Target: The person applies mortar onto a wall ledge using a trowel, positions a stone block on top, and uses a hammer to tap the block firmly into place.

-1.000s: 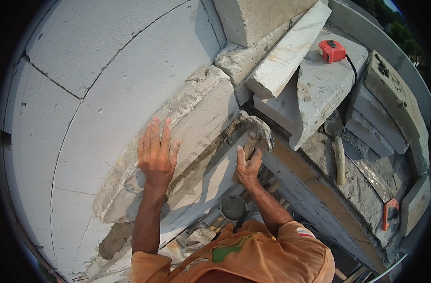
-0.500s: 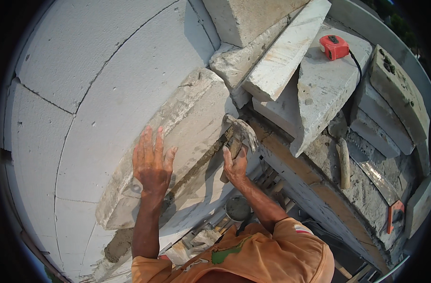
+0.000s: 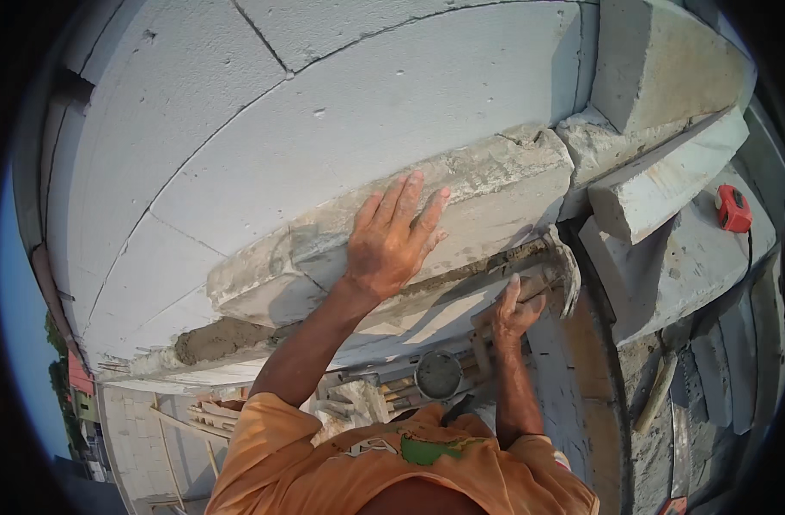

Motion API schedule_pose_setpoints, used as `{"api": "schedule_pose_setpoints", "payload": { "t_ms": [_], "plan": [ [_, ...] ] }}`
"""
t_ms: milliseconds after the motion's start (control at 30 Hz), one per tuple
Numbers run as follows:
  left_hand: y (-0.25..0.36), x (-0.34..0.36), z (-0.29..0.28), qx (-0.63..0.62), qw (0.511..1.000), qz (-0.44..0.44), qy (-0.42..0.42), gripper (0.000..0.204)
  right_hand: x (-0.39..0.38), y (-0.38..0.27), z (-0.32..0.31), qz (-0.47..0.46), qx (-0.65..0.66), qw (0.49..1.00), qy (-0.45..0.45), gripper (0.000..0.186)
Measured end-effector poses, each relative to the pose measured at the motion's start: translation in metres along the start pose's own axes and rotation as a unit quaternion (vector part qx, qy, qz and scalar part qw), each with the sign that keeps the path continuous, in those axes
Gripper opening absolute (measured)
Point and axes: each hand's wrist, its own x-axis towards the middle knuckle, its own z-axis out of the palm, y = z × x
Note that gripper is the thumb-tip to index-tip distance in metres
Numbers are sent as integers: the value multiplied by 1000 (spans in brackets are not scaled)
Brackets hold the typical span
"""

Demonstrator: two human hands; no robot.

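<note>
In the head view, the concrete block (image 3: pixel 495 197) lies slantwise across the middle of the frame, its long upper edge against the pale wall (image 3: pixel 392 86) and a strip of wet mortar (image 3: pixel 478 263) showing along its lower edge. The left hand (image 3: pixel 394 245) is flat and unclenched, fingers spread, and appears to rest on the block near its middle, gripping nothing. The right hand (image 3: pixel 517 311), right of centre, is closed around the handle of a hammer (image 3: pixel 568 273), whose curved, mortar-smeared head sits close to the block's lower right corner; whether metal meets block cannot be told.

Good handling here would likely mean even pressure through the left palm — fingers well clear of the edge — so that the block does not rock on its soft bed. Any taps are best short and light, since the edges look rough and could chip. Watching the mortar strip for gaps or squeeze-out would show whether the bed is even.

A second mortar patch (image 3: pixel 225 339) lies bare beyond the block's lower left end, so a hard sideways knock could be risky. The bucket (image 3: pixel 438 375) at lower centre stands well below the hands — worth guarding from falling crumbs.
</note>
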Motion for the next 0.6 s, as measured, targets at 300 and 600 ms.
{"api": "schedule_pose_setpoints", "payload": {
  "t_ms": [300,600],
  "plan": [
    [-4,-20,7,-30,996,-6,86,47,28,-33,-15,-280,-179,940,84,28],
    [-4,-18,13,-15,993,0,115,58,30,-79,-47,57,121,990,38,41]
  ]
}}
